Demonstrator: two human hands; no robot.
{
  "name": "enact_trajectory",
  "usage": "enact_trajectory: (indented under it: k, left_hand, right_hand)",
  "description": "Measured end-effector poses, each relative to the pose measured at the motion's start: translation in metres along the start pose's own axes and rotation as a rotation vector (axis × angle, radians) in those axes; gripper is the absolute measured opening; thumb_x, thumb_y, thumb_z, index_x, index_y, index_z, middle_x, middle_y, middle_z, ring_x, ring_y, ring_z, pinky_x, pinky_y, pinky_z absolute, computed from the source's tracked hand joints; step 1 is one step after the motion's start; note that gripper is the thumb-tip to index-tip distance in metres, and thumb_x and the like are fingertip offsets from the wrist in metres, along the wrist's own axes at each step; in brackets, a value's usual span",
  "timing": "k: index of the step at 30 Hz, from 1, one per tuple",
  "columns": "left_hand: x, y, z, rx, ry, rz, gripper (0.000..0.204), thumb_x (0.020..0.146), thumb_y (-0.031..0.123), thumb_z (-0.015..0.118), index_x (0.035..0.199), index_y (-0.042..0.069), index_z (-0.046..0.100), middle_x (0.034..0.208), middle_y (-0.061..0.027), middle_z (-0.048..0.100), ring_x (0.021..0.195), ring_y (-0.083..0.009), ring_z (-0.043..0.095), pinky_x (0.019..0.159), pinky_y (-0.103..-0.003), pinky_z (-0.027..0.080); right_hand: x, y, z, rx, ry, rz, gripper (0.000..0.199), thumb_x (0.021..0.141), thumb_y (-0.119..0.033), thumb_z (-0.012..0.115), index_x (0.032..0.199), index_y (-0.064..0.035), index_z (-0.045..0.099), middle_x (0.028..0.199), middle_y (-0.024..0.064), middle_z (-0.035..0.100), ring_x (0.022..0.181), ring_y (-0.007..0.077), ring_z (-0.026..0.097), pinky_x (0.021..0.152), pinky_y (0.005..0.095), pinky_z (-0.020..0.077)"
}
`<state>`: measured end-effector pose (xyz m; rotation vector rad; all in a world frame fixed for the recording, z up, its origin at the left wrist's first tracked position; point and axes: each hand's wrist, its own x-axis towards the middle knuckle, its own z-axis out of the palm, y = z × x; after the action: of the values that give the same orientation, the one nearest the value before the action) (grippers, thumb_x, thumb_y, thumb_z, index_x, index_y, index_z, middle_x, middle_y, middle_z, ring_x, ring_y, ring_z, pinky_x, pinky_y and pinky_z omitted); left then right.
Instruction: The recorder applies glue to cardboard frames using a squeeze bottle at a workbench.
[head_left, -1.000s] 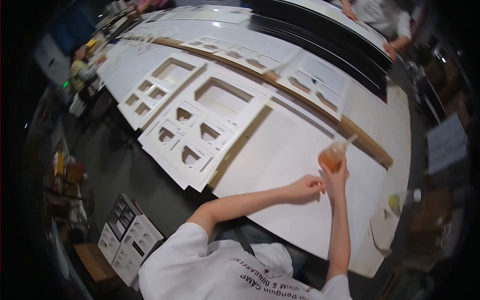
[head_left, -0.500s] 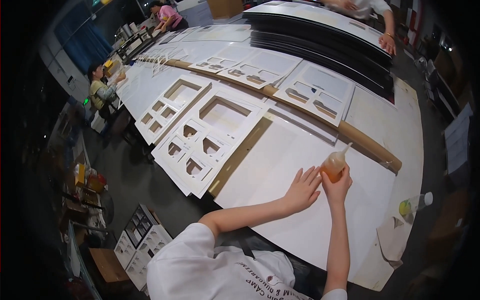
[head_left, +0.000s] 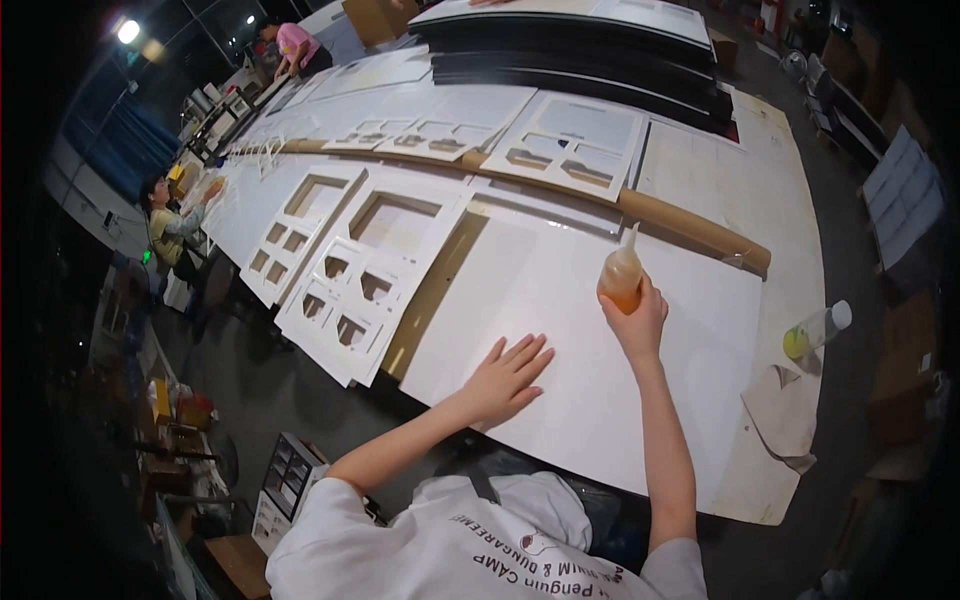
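My right hand (head_left: 640,318) is wrapped round a translucent squeeze bottle (head_left: 621,272) with a pointed nozzle and amber liquid in its lower part. The bottle stands roughly upright, nozzle up, above a large white board (head_left: 585,400) on the table. My left hand (head_left: 508,380) lies on the board near its front edge, palm down and fingers spread, holding nothing. Left of the board are white cut-out frames (head_left: 385,285) with several window openings, overlapping each other. Beyond the board runs a long brown cardboard tube (head_left: 695,228).
More window frames (head_left: 575,145) lean on the tube. Behind them rises a tall stack of black-edged boards (head_left: 570,65). A clear bottle with a white cap (head_left: 815,330) lies at the right, near a beige scrap (head_left: 782,415). Two people work at the far left.
My left hand has moved away from the squeeze bottle, leftward and down onto the board. My right hand still holds the bottle upright. The whole view has shifted.
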<state>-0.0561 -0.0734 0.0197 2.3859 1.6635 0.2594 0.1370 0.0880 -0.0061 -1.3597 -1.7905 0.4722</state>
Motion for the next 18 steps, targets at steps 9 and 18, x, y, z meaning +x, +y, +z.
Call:
enact_trajectory:
  k: [9,18]
  left_hand:
    - [-0.117,-0.019,-0.098,0.145,0.627,-0.394,0.021,0.070,0.005,0.062,0.090,0.008,0.061,0.089,-0.0059,0.061,0.084,-0.0238,0.056,0.073,-0.033,0.039]
    - [-0.203,-0.033,-0.049,-1.545,1.011,-1.167,0.029,0.092,0.027,0.041,0.106,0.006,0.055,0.096,-0.0025,0.061,0.080,-0.0094,0.056,0.068,-0.024,0.044]
  right_hand:
    - [0.003,0.013,0.008,0.056,-0.035,0.033,0.067,0.067,-0.030,0.073,0.122,-0.0053,0.043,0.103,0.0165,0.054,0.099,0.0338,0.047,0.092,0.0434,0.0323]
    - [-0.002,0.001,0.005,0.114,-0.088,0.120,0.065,0.070,-0.027,0.071,0.123,-0.0055,0.042,0.111,0.0146,0.051,0.106,0.0302,0.045,0.093,0.0414,0.0363]
